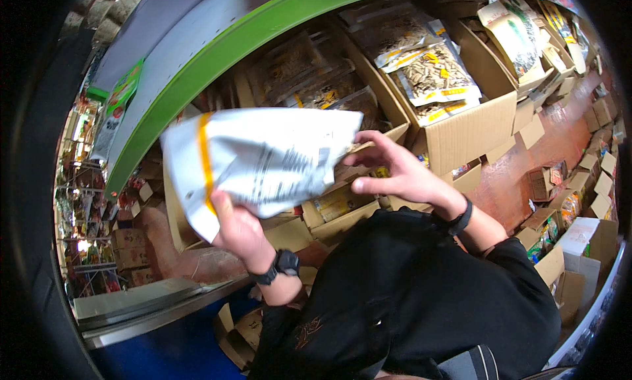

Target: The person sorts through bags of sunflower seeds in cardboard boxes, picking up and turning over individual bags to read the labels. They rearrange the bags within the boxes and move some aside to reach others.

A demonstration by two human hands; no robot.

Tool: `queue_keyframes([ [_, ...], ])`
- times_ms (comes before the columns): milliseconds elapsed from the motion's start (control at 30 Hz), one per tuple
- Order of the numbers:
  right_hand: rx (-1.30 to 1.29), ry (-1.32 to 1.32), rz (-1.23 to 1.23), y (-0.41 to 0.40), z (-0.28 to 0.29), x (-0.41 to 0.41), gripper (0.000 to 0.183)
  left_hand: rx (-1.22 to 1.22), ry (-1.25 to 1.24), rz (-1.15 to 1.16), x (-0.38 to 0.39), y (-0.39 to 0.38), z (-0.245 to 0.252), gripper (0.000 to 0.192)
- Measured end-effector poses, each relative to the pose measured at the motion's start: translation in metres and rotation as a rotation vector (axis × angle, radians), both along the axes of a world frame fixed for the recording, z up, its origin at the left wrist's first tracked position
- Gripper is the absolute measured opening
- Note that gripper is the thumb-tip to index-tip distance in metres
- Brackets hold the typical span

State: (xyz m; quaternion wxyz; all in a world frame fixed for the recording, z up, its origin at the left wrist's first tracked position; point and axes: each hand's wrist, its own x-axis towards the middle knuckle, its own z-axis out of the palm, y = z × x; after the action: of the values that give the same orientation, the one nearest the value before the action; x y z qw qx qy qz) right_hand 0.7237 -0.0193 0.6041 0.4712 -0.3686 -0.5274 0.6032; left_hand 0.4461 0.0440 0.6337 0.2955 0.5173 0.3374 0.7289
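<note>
My left hand (pixel 239 227) grips the lower left corner of a white plastic food bag (pixel 266 157) with an orange stripe and printed writing; the bag is slightly blurred. Near the bag's right end is my right hand (pixel 395 172), its fingers apart and curved, with nothing visible between them. Beyond it, an open cardboard box (pixel 469 128) holds clear-fronted packs of pale dried food (pixel 434 76). Another cardboard box (pixel 380 78), partly behind the bag, contains dark dried goods in clear packs.
A green shelf edge (pixel 207 54) curves across the upper left, with a green and clear packet (pixel 116 108) hanging beside it. More open cartons stand at the right, around a reddish floor (pixel 523 167). Low in front lies a smaller box of yellow packets (pixel 338 204).
</note>
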Motion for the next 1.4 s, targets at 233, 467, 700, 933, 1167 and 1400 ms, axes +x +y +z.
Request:
queue_keyframes([
  [233,0.163,0.278,0.224,-0.017,-0.001,-0.018,0.095,-0.249,-0.224,-0.09,0.036,-0.058,-0.021,0.051],
  [467,0.676,-0.092,-0.187,-0.02,0.012,-0.006,0.043,-0.415,-0.114,-0.351,0.045,-0.03,-0.047,0.053],
  [700,1.02,-1.032,-0.27,-0.008,0.016,-0.008,0.04,-0.425,-0.442,-0.841,0.075,-0.046,-0.054,0.094],
  [933,0.721,-0.812,0.045,-0.007,0.017,0.0,0.057,-0.616,-0.358,-0.692,0.082,-0.024,-0.055,0.049],
  [1167,0.074,-0.04,-0.349,-0.02,-0.013,0.02,0.075,-0.587,0.018,-0.881,0.067,-0.029,-0.05,0.038],
  [1400,-0.169,0.16,-0.24,-0.023,-0.014,0.015,0.052,-0.65,-0.003,-1.096,0.068,-0.039,-0.069,0.043],
])
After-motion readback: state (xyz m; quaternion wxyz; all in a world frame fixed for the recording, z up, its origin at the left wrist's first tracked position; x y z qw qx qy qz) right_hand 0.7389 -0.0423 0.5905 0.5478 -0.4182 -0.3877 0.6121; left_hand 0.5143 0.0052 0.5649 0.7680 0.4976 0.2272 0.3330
